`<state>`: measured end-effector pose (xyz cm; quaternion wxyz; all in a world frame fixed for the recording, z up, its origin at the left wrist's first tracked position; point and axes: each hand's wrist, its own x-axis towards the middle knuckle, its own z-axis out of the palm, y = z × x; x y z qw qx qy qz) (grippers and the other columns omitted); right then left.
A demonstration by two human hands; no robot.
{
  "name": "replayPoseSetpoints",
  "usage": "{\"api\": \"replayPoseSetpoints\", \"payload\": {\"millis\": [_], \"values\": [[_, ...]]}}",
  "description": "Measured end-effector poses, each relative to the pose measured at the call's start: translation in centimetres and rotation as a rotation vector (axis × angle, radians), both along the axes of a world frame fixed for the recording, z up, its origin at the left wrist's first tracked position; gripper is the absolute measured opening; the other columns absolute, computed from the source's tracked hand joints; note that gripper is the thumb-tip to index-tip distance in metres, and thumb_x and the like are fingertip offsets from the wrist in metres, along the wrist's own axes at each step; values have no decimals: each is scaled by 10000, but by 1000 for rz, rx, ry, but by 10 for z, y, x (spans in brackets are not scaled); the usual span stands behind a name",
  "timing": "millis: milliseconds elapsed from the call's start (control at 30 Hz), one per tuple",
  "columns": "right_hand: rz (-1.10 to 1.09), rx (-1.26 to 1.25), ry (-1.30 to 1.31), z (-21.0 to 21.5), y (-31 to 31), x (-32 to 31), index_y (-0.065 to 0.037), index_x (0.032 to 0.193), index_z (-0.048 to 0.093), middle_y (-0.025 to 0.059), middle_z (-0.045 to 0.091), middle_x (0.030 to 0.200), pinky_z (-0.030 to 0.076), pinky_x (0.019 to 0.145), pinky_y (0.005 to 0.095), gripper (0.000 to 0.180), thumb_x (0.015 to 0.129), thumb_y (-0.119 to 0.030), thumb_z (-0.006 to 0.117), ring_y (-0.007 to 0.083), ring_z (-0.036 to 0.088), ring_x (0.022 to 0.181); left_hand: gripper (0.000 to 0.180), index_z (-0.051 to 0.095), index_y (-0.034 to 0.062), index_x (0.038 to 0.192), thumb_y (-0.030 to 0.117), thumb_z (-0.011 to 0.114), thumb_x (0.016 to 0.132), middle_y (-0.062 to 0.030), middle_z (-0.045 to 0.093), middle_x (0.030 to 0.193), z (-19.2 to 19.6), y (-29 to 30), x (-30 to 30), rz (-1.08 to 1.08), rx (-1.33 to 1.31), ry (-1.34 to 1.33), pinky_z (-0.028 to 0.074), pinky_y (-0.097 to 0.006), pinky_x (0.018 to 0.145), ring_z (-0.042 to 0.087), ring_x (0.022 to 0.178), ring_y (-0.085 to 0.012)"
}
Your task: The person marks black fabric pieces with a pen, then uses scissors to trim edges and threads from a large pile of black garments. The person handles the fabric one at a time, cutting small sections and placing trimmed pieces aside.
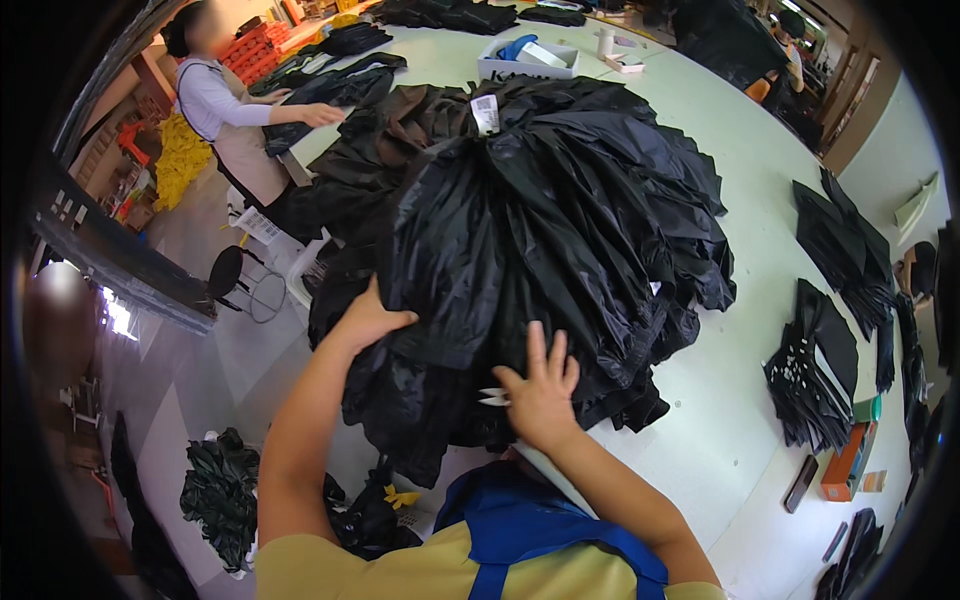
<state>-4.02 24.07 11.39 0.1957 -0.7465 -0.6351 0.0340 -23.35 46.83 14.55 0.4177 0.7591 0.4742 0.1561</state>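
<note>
A large bundle of shiny black garments (560,200), gathered at the top, fans out over the near part of the table. A white label (485,114) lies at its gathered point. My left hand (372,320) rests on the bundle's left side, thumb and forefinger spread apart; its other fingers are partly hidden. On the front folds lies my right hand (543,392), fingers stretched over the cloth. Two pale pointed tips of what look like thread snips (493,397) stick out beside its thumb; the rest is hidden under the palm.
The pale table (720,400) carries black fabric stacks (815,370) at right, a phone (801,484), an orange box (848,465) and a white box (528,62) at the back. A person (235,110) stands far left near a stool (228,275). Black cloth (220,495) lies low left.
</note>
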Motion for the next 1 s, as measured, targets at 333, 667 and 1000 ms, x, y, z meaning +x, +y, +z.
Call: {"api": "replayPoseSetpoints", "payload": {"millis": [333,667,1000], "values": [[-141,82,144,-1,-53,116,-19,983,609,180,585,1055,507,788,395,291,728,88,518,366,606,891,818,343,-37,1368,273,665,684,-286,588,1153,-34,-68,88,-298,-9,22,457,-370,918,580,1073,-392],[-235,134,99,49,-117,224,-13,937,635,176,609,1033,493,796,399,297,707,114,497,384,599,926,952,100,-80,1438,217,646,716,-349,447,1301,-43,-146,228,-405,-180,-83,406,-362,991,499,1187,-415],[-429,-29,-138,63,-124,342,-72,1003,642,104,603,1079,469,838,419,249,784,1,548,339,585,981,1058,-75,-158,1395,333,605,750,-393,570,1065,-57,-172,418,-146,-184,-126,468,-382,899,588,1029,-438]]}}
